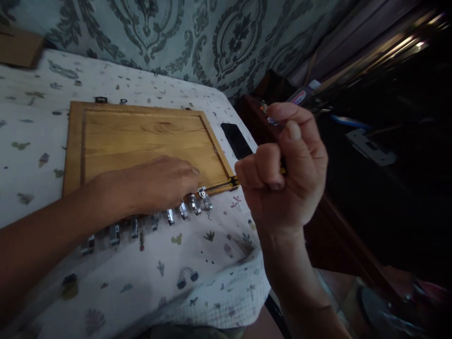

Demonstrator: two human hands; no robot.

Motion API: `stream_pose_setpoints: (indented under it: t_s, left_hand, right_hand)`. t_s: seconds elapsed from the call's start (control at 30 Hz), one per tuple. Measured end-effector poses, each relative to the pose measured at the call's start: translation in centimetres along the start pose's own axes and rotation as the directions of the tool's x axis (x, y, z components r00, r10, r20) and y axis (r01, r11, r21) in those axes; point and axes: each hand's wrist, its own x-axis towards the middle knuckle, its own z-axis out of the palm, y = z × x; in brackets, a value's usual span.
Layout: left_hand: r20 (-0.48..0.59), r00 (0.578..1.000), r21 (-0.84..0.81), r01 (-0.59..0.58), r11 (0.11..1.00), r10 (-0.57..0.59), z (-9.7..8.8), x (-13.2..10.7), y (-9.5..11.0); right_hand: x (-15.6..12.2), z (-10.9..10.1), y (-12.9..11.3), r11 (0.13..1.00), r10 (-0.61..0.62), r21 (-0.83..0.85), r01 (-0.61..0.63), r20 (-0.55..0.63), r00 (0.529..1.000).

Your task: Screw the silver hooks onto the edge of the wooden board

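A wooden panel (141, 136) with a raised frame lies flat on a bed covered by a white patterned sheet (197, 263). Several metal hooks (169, 214) line its near edge. My left hand (158, 183) rests palm down on the panel's near edge, fingers together and lying flat by the hooks. My right hand (282, 169) is closed in a fist around the yellow-and-black handle of a screwdriver (226, 182). The screwdriver's shaft points left toward the rightmost hook (205, 197) at the panel's near right corner.
A black phone-like slab (236, 140) lies on the sheet right of the panel. A patterned curtain (197, 37) hangs behind the bed. Dark wooden furniture (339, 245) with cluttered items stands to the right. A cardboard piece (19, 47) sits at the far left.
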Motion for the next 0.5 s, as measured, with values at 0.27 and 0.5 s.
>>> stream_pose_setpoints:
  t_s: [0.27,0.5]
  left_hand:
    - [0.016,1.000,-0.009,0.026,1.000,-0.026,0.0,0.0,0.0]
    - [0.012,0.999,-0.019,0.035,0.999,-0.035,-0.1,0.0,0.1]
  right_hand:
    - [0.5,0.0,0.8,0.997,-0.026,0.079,0.024,0.030,0.999]
    - [0.5,-0.3,1.1,0.999,0.004,0.036,-0.005,0.039,0.999]
